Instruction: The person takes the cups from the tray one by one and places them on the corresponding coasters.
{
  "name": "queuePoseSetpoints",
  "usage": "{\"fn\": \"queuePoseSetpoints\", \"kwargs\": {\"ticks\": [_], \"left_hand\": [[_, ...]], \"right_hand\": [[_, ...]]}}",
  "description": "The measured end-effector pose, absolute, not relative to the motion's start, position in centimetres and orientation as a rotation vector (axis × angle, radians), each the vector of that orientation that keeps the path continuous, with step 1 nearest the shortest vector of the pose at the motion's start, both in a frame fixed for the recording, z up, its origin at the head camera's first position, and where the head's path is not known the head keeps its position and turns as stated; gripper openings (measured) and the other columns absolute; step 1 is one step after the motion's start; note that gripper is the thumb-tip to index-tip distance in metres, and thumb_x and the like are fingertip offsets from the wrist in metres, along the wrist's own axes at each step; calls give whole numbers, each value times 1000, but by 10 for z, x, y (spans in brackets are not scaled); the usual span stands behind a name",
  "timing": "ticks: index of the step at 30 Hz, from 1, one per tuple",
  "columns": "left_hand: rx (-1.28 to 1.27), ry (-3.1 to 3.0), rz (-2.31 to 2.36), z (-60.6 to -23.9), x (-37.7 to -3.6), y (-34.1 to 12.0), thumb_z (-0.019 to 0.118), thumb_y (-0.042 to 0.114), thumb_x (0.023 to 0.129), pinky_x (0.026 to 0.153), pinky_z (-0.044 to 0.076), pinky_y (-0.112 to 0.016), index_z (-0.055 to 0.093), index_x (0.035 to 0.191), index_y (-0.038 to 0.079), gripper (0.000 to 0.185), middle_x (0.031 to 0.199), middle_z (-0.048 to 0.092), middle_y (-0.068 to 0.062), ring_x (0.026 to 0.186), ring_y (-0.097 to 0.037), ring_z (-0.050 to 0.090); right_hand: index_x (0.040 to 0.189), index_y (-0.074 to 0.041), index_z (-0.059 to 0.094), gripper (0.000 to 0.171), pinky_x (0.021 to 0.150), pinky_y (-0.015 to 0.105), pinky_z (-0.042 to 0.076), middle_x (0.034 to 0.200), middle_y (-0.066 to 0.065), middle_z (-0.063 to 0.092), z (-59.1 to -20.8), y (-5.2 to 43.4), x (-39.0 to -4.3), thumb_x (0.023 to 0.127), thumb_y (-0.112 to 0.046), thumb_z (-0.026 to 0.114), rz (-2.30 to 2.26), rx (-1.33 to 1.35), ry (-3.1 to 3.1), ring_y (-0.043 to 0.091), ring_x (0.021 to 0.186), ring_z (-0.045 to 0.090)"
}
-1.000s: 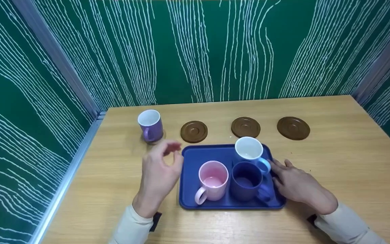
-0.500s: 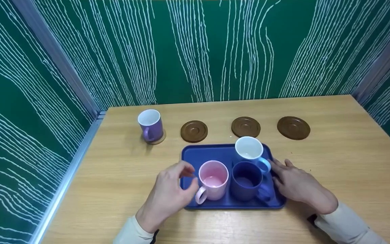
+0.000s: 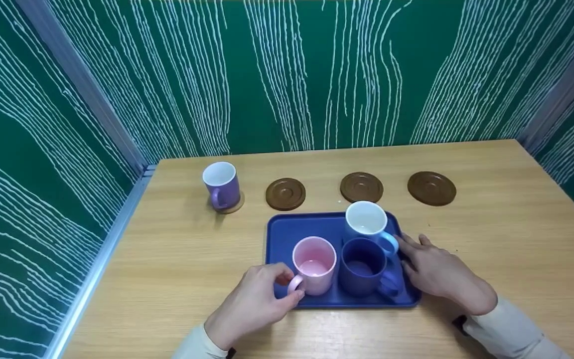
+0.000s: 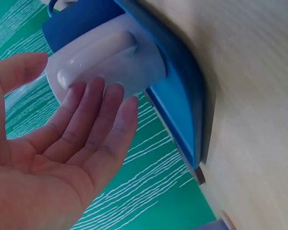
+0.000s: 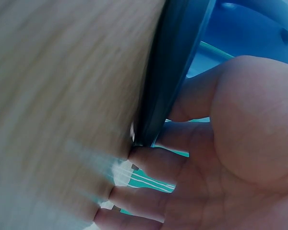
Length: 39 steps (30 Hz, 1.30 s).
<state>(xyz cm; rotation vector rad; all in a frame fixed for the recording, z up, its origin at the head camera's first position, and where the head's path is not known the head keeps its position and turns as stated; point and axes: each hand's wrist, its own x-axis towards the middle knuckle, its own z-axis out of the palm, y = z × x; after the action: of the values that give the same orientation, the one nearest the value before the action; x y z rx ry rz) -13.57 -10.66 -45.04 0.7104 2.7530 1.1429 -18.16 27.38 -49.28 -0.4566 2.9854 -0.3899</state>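
My left hand (image 3: 259, 299) is at the handle of a pink mug (image 3: 315, 264), thumb and fingers spread to either side of it. In the left wrist view a gap shows between the thumb (image 4: 24, 69) and the curved fingers (image 4: 89, 110), with the mug handle (image 4: 98, 55) just beyond. The mug stands upright on a blue tray (image 3: 287, 229). Beside it are a dark blue mug (image 3: 359, 274) and a light blue mug (image 3: 366, 224), white inside. My right hand (image 3: 439, 267) rests along the tray's right edge, its thumb (image 5: 197, 96) touching the rim and other fingertips on the table.
Behind the tray lie three brown round coasters: left (image 3: 285, 193), middle (image 3: 361, 187) and right (image 3: 432, 188). A purple mug (image 3: 223, 187) stands on another coaster at the back left. Green panels with white lines (image 3: 317, 75) border the wooden table (image 3: 167, 259).
My left hand has come from near the purple mug, forward and right, down to the pink mug's handle. The right hand and the tray have stayed put.
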Motion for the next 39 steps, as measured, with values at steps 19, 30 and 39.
{"fn": "queuePoseSetpoints", "kwargs": {"ticks": [19,30,39], "left_hand": [[635,2600,1310,-461,-136,-101,72,17,96,69,52,-21,74,88,16,8,77,65,14,75,-2,62],[509,2508,1409,-462,-135,-98,71,12,96,61,47,-18,74,86,12,10,78,73,7,75,-5,65],[533,2501,1413,-460,-135,-97,68,2,95,66,51,-19,72,84,10,14,78,73,5,78,-5,68]], "right_hand": [[157,-8,44,60,90,83,41,159,20,44,-494,275,-181,101,-25,58,-389,-462,2976,60,139,40],[157,-9,45,59,88,85,40,158,20,45,-495,273,-181,102,-26,58,-379,-461,2994,60,139,41],[157,-8,45,59,90,82,42,157,21,46,-494,273,-181,102,-26,59,-378,-471,2993,61,138,41]]}}
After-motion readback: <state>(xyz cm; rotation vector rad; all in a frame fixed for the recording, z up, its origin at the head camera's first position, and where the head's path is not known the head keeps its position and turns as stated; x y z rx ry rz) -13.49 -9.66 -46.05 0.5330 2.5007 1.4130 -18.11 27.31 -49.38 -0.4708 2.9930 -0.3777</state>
